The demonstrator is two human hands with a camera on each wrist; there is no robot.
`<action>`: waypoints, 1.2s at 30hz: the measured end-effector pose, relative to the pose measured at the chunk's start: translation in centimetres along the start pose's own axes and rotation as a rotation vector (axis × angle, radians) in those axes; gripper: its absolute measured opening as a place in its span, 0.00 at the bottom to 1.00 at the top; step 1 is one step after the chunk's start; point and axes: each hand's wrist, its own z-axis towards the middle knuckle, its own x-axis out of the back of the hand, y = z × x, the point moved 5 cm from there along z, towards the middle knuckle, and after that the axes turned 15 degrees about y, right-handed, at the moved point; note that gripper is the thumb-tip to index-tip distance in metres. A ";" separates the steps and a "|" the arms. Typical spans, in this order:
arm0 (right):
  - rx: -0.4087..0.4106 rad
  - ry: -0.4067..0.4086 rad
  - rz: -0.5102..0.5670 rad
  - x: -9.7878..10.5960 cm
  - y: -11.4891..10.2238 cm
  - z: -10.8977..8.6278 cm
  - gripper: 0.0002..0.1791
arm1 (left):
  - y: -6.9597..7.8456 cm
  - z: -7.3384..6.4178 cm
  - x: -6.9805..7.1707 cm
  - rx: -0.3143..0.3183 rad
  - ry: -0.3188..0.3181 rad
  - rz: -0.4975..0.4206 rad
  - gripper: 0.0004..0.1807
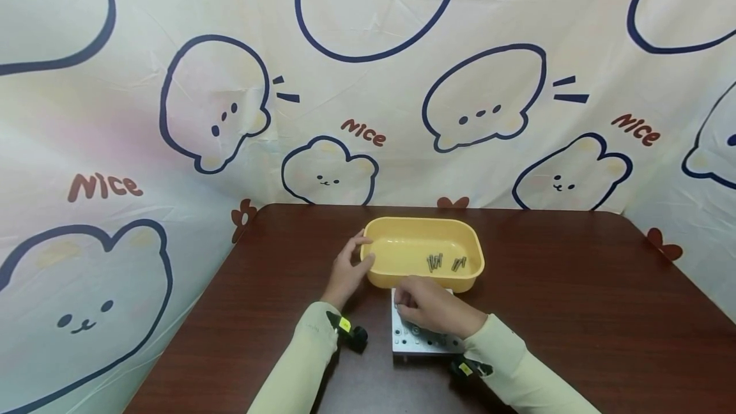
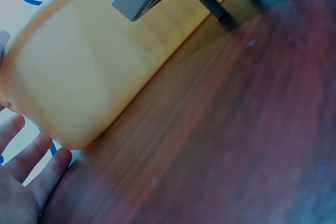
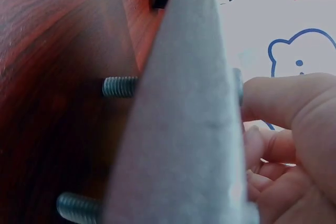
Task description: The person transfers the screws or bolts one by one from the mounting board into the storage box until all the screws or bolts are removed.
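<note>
A silver metal plate (image 1: 428, 342) with holes and bolts stands just in front of a yellow plastic bin (image 1: 422, 276). My right hand (image 1: 434, 306) is over the plate's far left part, fingers curled. In the right wrist view its thumb (image 3: 278, 95) and curled fingers pinch a bolt (image 3: 239, 86) at the plate's top face; threaded shanks (image 3: 119, 86) stick out below. My left hand (image 1: 347, 271) rests at the bin's left end, thumb and index finger at the rim. The left wrist view shows its other fingers (image 2: 50, 174) fairly straight and spread beside the bin.
Several loose bolts (image 1: 435, 262) lie in the right part of the bin. Everything stands on a dark reddish-brown table (image 1: 575, 299). Behind it hangs a pale cloth (image 1: 397, 94) with cartoon drawings. Wrist cameras (image 1: 358, 339) sit low near the table.
</note>
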 end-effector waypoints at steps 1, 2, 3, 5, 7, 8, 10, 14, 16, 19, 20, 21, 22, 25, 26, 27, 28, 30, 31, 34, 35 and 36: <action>-0.003 0.003 -0.003 0.0 0.0 0.0 0.05 | 0.0 0.0 0.0 0.000 -0.001 -0.003 0.17; 0.002 0.007 -0.009 0.0 0.0 0.0 0.05 | 0.0 0.0 0.0 -0.001 -0.002 -0.004 0.17; 0.001 0.010 -0.014 0.1 -0.1 0.0 0.05 | 0.0 -0.1 0.1 -0.004 -0.003 -0.006 0.17; 0.002 0.013 -0.022 0.1 -0.1 0.0 0.05 | 0.0 0.0 0.1 -0.008 -0.003 -0.007 0.17; 0.010 0.017 -0.025 0.1 -0.2 -0.1 0.03 | 0.0 -0.1 0.1 -0.006 0.000 -0.006 0.17; 0.022 0.021 -0.024 0.1 -0.2 -0.1 0.06 | 0.0 -0.1 0.1 -0.004 0.001 -0.003 0.17; 0.048 0.031 -0.026 0.0 -0.3 -0.2 0.16 | 0.0 0.0 0.1 0.001 0.001 0.002 0.17; 0.086 0.057 -0.020 0.0 -0.5 -0.3 0.34 | -0.1 0.0 0.0 0.010 -0.002 0.017 0.17; 0.091 0.066 -0.019 0.0 -0.5 -0.3 0.36 | -0.1 0.0 0.0 0.010 -0.001 0.017 0.18; 0.092 0.072 -0.015 -0.1 -0.5 -0.3 0.38 | -0.1 0.0 0.1 0.011 0.002 0.017 0.18; 0.093 0.074 -0.014 -0.1 -0.5 -0.3 0.38 | -0.1 0.0 0.1 0.010 0.003 0.015 0.18; 0.089 0.074 -0.014 -0.1 -0.5 -0.3 0.37 | 0.0 0.0 0.1 0.008 0.003 0.011 0.18; 0.082 0.072 -0.014 -0.1 -0.5 -0.3 0.37 | 0.0 0.0 0.2 0.010 0.004 0.011 0.18; 0.050 0.073 -0.023 -0.2 -0.3 -0.2 0.19 | -0.1 0.0 0.1 0.018 0.003 0.015 0.17; 0.040 0.075 -0.030 -0.2 -0.2 -0.2 0.12 | -0.1 0.0 0.1 0.021 0.003 0.017 0.17; 0.028 0.074 -0.037 -0.2 -0.1 -0.2 0.07 | -0.1 0.0 0.1 0.019 0.002 0.015 0.17; 0.017 0.075 -0.045 -0.2 0.0 -0.2 0.05 | -0.2 0.1 0.1 0.019 0.003 0.015 0.17; 0.003 0.079 -0.057 -0.2 0.1 -0.2 0.07 | -0.2 0.1 0.0 0.016 0.003 0.013 0.17; 0.001 0.081 -0.063 -0.1 0.1 -0.2 0.07 | -0.2 0.1 0.0 0.015 0.003 0.011 0.17; 0.009 0.081 -0.065 -0.1 0.1 -0.2 0.07 | 0.0 0.0 0.0 0.006 0.003 0.006 0.17; 0.009 0.077 -0.063 -0.1 0.2 -0.2 0.07 | 0.0 0.0 0.0 0.008 0.002 0.005 0.16; 0.010 0.073 -0.062 -0.1 0.2 -0.2 0.07 | 0.0 0.0 0.0 0.009 0.001 0.002 0.16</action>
